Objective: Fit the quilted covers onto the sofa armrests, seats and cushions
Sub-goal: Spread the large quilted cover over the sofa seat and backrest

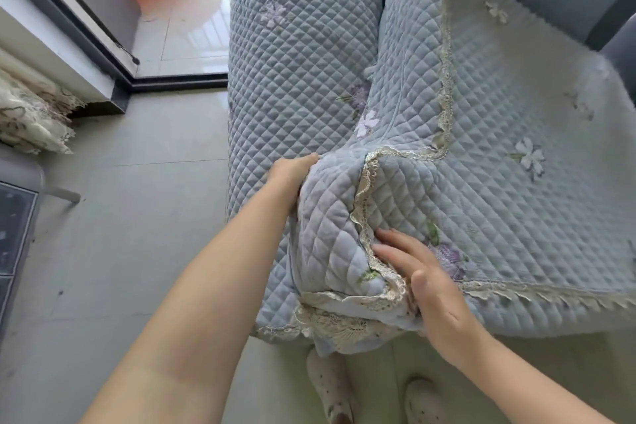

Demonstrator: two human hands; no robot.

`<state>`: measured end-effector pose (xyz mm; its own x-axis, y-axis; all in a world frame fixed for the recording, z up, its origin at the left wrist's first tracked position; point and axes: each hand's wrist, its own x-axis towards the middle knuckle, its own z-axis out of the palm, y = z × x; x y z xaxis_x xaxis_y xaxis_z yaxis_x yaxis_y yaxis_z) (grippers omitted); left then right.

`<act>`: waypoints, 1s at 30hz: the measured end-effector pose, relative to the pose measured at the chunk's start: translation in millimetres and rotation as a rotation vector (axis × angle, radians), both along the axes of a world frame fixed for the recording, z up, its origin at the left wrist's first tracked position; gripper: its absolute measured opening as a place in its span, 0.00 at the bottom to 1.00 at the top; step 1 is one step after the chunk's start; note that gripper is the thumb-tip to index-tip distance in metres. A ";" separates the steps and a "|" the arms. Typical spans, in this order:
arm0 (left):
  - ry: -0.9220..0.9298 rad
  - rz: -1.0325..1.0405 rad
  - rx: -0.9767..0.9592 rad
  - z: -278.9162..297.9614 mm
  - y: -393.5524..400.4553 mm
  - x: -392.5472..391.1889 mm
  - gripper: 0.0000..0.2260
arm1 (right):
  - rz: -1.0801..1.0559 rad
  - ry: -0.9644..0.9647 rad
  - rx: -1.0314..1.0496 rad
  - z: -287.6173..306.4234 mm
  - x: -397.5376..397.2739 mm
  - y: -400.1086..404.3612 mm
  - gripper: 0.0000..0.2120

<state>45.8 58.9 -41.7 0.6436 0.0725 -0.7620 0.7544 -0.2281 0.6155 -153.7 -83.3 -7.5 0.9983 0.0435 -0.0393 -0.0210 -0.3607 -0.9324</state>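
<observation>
Head view: quilted cover (327,227) between fingers (395,251).

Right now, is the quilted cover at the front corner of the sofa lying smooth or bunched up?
Bunched up. The quilted cover folds over itself at the corner, its lace trim crumpled between the left hand and right hand.
</observation>
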 end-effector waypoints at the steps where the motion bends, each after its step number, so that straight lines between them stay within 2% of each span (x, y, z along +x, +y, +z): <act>1: -0.011 0.010 0.013 -4.3 -1.3 -0.5 0.31 | -0.023 0.027 0.009 -0.4 -0.7 2.8 0.23; 4: -0.018 -0.084 0.154 -30.9 1.6 1.2 0.27 | -0.038 -0.065 -0.145 -13.4 -5.6 18.8 0.22; 7: -0.106 -0.147 0.269 -43.9 4.8 0.4 0.16 | -0.089 -0.180 -0.321 -27.3 -11.2 32.1 0.22; 13: -0.088 -0.109 0.274 -77.2 8.2 5.3 0.20 | -0.115 -0.286 -0.466 -47.3 -1.7 47.2 0.24; 17: -0.097 -0.158 0.290 -74.3 7.8 4.6 0.15 | -0.126 -0.278 -0.388 -51.4 -1.3 44.1 0.23; 19: -0.075 -0.145 0.228 -73.9 11.8 2.1 0.12 | -0.130 -0.257 -0.287 -49.6 -2.1 39.9 0.22; 22: -0.045 -0.124 0.168 -58.4 16.4 -9.4 0.24 | -0.142 -0.142 -0.063 -36.6 -6.7 31.1 0.25; 26: -0.061 -0.104 0.161 -33.4 18.8 -28.0 0.26 | -0.156 -0.023 0.165 -23.0 -11.2 16.7 0.25; 30: 0.094 -0.048 0.030 -11.2 42.3 -96.8 0.17 | -0.067 0.043 0.079 -18.6 -23.9 4.5 0.19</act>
